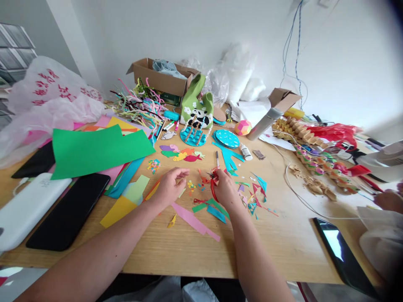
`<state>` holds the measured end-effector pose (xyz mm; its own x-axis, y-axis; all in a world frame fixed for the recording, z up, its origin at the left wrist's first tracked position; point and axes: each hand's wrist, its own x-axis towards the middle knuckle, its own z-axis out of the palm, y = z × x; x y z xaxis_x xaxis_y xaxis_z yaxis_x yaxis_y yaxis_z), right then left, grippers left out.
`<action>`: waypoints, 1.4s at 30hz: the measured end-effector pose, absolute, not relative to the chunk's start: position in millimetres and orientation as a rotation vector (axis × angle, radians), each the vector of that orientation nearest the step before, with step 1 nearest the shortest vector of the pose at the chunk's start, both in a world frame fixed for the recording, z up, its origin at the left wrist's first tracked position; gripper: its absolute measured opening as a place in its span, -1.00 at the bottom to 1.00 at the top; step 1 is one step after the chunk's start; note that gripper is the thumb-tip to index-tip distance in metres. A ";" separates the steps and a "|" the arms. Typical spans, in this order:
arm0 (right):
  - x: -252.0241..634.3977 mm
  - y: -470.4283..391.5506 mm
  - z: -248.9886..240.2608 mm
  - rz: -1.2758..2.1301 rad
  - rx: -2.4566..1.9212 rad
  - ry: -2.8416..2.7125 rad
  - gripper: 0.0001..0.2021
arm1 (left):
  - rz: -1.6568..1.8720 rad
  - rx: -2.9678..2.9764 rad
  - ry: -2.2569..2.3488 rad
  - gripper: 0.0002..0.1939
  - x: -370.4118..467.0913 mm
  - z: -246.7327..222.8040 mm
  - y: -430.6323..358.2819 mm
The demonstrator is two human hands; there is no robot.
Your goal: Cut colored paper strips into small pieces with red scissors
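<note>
My right hand (224, 188) is closed around red-handled scissors (214, 188), their blades pointing away over the table. To its left, my left hand (172, 188) hovers low with fingers stretched forward and thumb apart; nothing shows between them. Tiny coloured paper dots (191, 186) lie between the hands. Just beyond are several paper fish (184, 154) in different colours and a pen (217, 159). Green strips (217, 206), a blue strip (215, 214) and a long pink strip (197, 222) lie under and beside my right wrist. Paper scraps (256, 193) are scattered to the right.
Green paper sheets (94, 151) cover a coloured stack at left, near a black phone (69, 214) and a white power bank (31, 209). A panda bag (198, 105), blue discs (226, 138) and a grey bottle (266, 123) stand behind. Another person's hand (388, 199) is at far right.
</note>
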<state>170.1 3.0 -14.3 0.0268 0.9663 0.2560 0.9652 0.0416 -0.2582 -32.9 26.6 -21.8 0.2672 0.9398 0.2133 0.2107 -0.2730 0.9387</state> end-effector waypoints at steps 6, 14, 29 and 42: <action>172.6 6.7 -25.8 -0.043 -1.895 -2.090 -0.89 | 1.060 1.666 1.041 -0.70 -31.4 -27.2 26.2; 174.3 8.5 -27.7 -0.084 -1.860 -2.128 -0.90 | 1.058 1.664 1.051 -0.74 -31.6 -27.2 27.0; 174.6 3.8 -16.4 -0.028 -1.814 -2.269 -0.92 | 1.059 1.819 1.053 -0.67 -31.2 -25.0 24.2; 189.1 4.7 -2.4 0.058 -1.851 -2.041 -0.89 | 1.062 1.763 1.067 -0.68 -31.8 -29.4 26.3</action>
